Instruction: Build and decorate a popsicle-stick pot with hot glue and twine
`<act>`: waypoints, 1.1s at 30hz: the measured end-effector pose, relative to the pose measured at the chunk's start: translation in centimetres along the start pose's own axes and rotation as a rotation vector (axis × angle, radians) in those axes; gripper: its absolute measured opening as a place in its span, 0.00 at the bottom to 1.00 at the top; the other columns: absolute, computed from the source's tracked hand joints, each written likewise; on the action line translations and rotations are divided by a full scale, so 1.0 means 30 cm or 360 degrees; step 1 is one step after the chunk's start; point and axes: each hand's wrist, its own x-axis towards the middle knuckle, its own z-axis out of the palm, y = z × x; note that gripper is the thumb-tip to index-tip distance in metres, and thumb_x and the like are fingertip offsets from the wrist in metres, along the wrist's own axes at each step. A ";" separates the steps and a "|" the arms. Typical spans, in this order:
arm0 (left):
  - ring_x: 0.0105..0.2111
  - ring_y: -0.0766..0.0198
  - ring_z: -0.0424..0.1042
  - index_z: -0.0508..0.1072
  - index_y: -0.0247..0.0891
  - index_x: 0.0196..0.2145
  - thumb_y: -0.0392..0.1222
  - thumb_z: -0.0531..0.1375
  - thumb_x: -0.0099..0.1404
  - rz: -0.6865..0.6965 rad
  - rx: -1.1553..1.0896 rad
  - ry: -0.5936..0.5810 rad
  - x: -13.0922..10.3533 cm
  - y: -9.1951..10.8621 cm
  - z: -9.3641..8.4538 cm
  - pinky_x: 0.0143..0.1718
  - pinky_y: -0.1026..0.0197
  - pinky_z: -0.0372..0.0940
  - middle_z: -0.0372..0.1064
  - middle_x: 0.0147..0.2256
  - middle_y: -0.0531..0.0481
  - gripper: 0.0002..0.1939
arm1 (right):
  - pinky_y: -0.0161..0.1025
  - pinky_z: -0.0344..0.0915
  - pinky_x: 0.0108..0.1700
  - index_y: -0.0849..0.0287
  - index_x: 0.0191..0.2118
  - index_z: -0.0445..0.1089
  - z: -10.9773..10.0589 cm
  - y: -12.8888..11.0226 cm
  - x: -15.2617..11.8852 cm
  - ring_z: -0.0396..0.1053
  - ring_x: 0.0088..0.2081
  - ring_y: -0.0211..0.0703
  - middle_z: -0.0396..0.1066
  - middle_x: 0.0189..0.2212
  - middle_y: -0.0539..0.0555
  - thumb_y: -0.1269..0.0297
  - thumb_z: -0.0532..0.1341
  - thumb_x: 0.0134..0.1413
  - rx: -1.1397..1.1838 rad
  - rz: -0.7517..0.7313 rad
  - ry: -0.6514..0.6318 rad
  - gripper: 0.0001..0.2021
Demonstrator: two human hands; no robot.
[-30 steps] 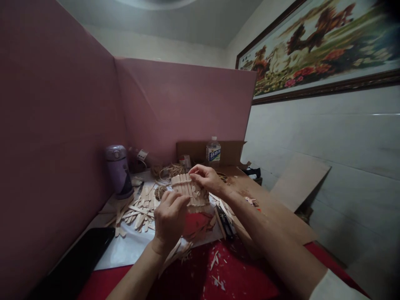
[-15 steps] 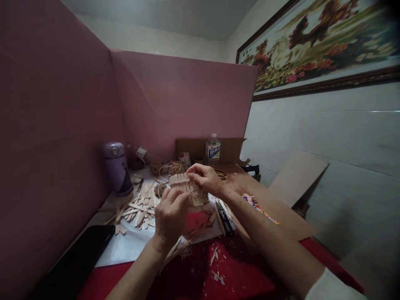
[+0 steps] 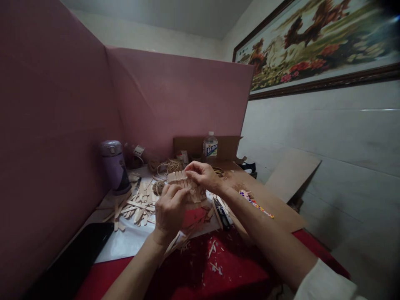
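A small panel of craft sticks (image 3: 196, 196) set side by side is held up above the table, with pale cord running across it near the top and bottom. My left hand (image 3: 169, 208) is closed at the panel's left side, its fingertips partly hidden behind the thumb and the sticks. At the upper edge my right hand (image 3: 204, 177) is pinched, thumb against forefinger, on or beside the cord; what lies between the fingertips is too small to make out. Just left of the panel lies a ball of twine (image 3: 158, 187).
Loose craft sticks (image 3: 142, 204) are heaped on white sheeting at left, near a purple flask (image 3: 115, 168) and a black phone-like slab (image 3: 71, 256). Behind stand a plastic bottle (image 3: 210, 146) and coiled twine (image 3: 175, 166). Wood scraps (image 3: 215, 266) litter the red cloth; cardboard (image 3: 268, 196) lies at right.
The whole view has shifted slightly, so things sit a little further left. Both hands keep nearly the same hold on the craft-stick panel; no object has visibly been moved or let go.
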 end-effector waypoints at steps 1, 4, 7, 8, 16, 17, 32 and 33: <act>0.33 0.60 0.63 0.73 0.35 0.34 0.30 0.56 0.64 -0.0003 -0.0002 -0.0001 0.000 -0.001 0.000 0.35 0.61 0.62 0.68 0.29 0.47 0.06 | 0.32 0.55 0.30 0.60 0.32 0.69 0.001 0.000 0.001 0.58 0.27 0.34 0.65 0.24 0.47 0.62 0.59 0.52 -0.0007 0.0000 0.0000 0.07; 0.34 0.60 0.64 0.73 0.36 0.33 0.31 0.56 0.64 -0.0030 0.0010 0.0014 0.001 -0.008 -0.005 0.35 0.60 0.61 0.69 0.30 0.47 0.06 | 0.32 0.55 0.29 0.60 0.32 0.69 0.001 0.003 0.005 0.58 0.26 0.34 0.64 0.24 0.46 0.62 0.58 0.53 -0.0032 0.0001 -0.0012 0.07; 0.36 0.59 0.64 0.72 0.36 0.31 0.32 0.56 0.64 -0.0127 0.0011 0.0108 0.009 -0.025 -0.012 0.38 0.59 0.61 0.69 0.32 0.46 0.06 | 0.32 0.54 0.28 0.60 0.32 0.70 -0.004 0.007 0.007 0.57 0.25 0.34 0.63 0.23 0.46 0.62 0.58 0.53 -0.0047 0.0007 -0.0027 0.07; 0.37 0.59 0.65 0.72 0.36 0.31 0.33 0.57 0.64 -0.0173 -0.0011 0.0135 0.014 -0.034 -0.015 0.40 0.57 0.61 0.68 0.34 0.46 0.05 | 0.32 0.53 0.28 0.60 0.32 0.70 -0.006 0.008 0.006 0.57 0.25 0.34 0.63 0.23 0.46 0.62 0.58 0.54 -0.0047 0.0010 -0.0029 0.07; 0.43 0.58 0.67 0.74 0.39 0.28 0.36 0.58 0.60 -0.0521 -0.0684 -0.0342 0.102 -0.108 -0.013 0.43 0.57 0.62 0.64 0.43 0.46 0.05 | 0.34 0.58 0.34 0.59 0.31 0.72 -0.011 0.019 0.012 0.61 0.31 0.37 0.66 0.28 0.49 0.64 0.60 0.52 -0.0232 -0.0087 0.0020 0.05; 0.42 0.59 0.67 0.74 0.38 0.27 0.36 0.59 0.59 -0.0552 -0.0777 -0.0406 0.112 -0.113 -0.008 0.40 0.59 0.62 0.65 0.41 0.46 0.05 | 0.35 0.59 0.36 0.60 0.32 0.72 -0.017 0.017 0.013 0.62 0.32 0.38 0.67 0.29 0.50 0.65 0.60 0.52 -0.0283 -0.0086 0.0044 0.05; 0.27 0.68 0.59 0.73 0.37 0.25 0.42 0.60 0.54 -0.0809 -0.1158 -0.0463 0.153 -0.186 0.047 0.26 0.65 0.54 0.61 0.28 0.52 0.06 | 0.42 0.62 0.38 0.61 0.40 0.72 -0.438 0.131 -0.448 0.69 0.40 0.54 0.73 0.38 0.61 0.53 0.66 0.40 -0.1373 0.0890 -0.0136 0.21; 0.26 0.68 0.59 0.73 0.37 0.25 0.42 0.60 0.54 -0.0801 -0.1147 -0.0463 0.155 -0.188 0.050 0.26 0.66 0.54 0.61 0.28 0.52 0.06 | 0.43 0.62 0.40 0.61 0.43 0.71 -0.433 0.142 -0.471 0.69 0.41 0.55 0.73 0.40 0.61 0.54 0.67 0.38 -0.1342 0.0943 -0.0178 0.24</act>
